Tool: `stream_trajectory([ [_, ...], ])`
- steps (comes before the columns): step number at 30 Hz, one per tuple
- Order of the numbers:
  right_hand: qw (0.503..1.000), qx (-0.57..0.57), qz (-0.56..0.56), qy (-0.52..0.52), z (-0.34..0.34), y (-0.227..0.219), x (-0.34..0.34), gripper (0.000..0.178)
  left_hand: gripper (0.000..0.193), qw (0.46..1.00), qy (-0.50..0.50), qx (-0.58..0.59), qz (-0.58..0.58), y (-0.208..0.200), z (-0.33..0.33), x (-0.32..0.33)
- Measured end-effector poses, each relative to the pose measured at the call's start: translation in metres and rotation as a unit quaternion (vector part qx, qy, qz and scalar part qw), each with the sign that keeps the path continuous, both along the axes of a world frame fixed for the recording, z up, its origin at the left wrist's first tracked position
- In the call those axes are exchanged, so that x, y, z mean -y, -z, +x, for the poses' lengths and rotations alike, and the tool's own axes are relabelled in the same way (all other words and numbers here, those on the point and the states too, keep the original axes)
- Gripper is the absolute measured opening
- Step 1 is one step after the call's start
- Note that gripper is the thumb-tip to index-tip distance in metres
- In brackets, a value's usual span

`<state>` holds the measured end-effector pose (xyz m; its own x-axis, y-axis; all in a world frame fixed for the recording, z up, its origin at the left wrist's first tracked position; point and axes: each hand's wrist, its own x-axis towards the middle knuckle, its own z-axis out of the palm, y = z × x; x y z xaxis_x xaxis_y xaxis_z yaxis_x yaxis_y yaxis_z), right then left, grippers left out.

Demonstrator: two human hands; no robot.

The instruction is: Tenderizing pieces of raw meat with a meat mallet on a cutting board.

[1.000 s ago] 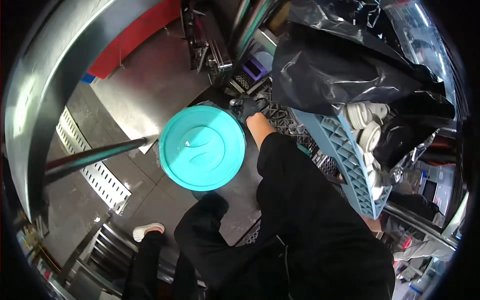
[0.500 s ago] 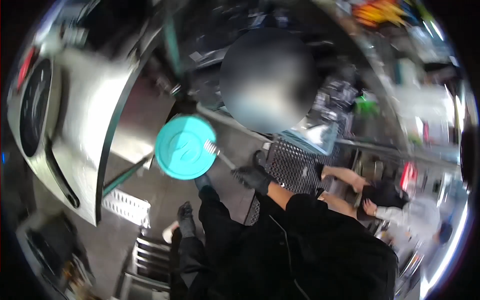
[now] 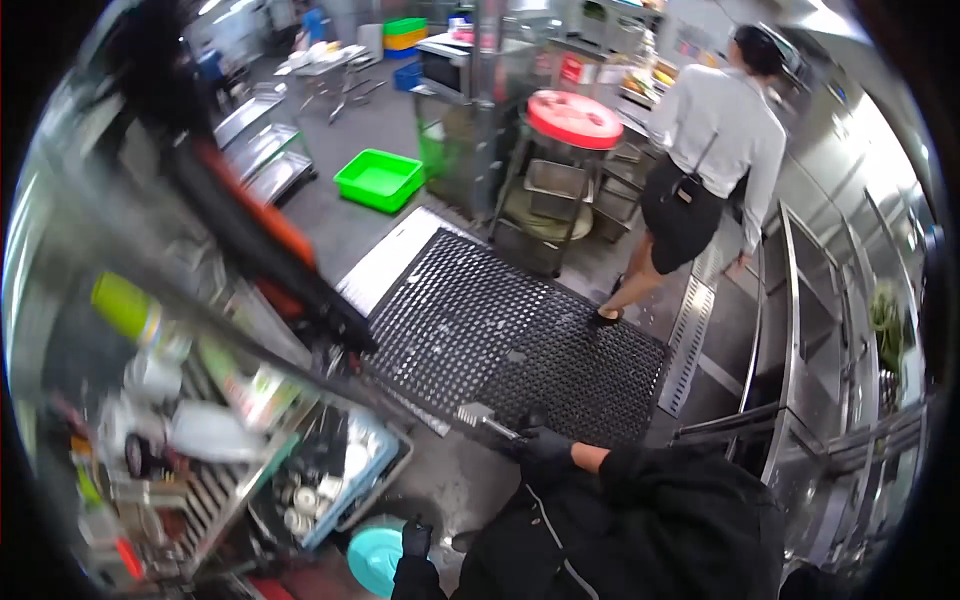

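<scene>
The tool (image 3: 474,412) has a flat, pale grey head with what look like ridges, set on a slim, metallic handle; its finer detail is too small to make out. It juts leftward from the person's right hand (image 3: 547,447), which is gloved in black and wrapped around the handle, in front of the body and near the lower edge of the black perforated matting (image 3: 480,325). The left hand (image 3: 416,540), also in a black glove, is at the right edge of a round turquoise lid (image 3: 372,562); whether it grips or touches the lid cannot be told. Counted, there are one tool, two gloved hands, one turquoise lid, one bright green basin (image 3: 380,180) on the floor, one round red top (image 3: 575,118) on a stand, and one co-worker (image 3: 715,150) in a light grey top. The white dishes (image 3: 318,500) at lower left overlap too much to count.
</scene>
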<state>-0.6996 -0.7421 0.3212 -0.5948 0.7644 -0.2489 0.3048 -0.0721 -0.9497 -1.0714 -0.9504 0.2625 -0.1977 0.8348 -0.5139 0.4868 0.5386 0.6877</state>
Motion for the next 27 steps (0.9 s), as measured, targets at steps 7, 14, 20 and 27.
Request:
stream_trajectory([
  [7, 0.971, 0.121, -0.089, 0.187, 0.163, -0.041, -0.13, 0.034, 0.046, 0.975, 0.192, -0.093, -0.066, 0.032, 0.12, -0.254],
  [14, 0.89, 0.149, -0.183, 0.389, 0.3, -0.104, -0.233, 0.044, 0.025, 0.987, 0.108, 0.115, 0.025, -0.012, 0.29, -0.484],
  [20, 0.822, 0.003, -0.233, 0.519, 0.384, -0.095, -0.36, 0.03, 0.022, 0.97, 0.14, 0.165, 0.109, -0.037, 0.426, -0.684],
  [27, 0.838, 0.06, -0.059, 0.539, 0.49, -0.11, -0.561, 0.027, 0.025, 0.91, 0.135, 0.328, 0.215, -0.135, 0.624, -0.958],
])
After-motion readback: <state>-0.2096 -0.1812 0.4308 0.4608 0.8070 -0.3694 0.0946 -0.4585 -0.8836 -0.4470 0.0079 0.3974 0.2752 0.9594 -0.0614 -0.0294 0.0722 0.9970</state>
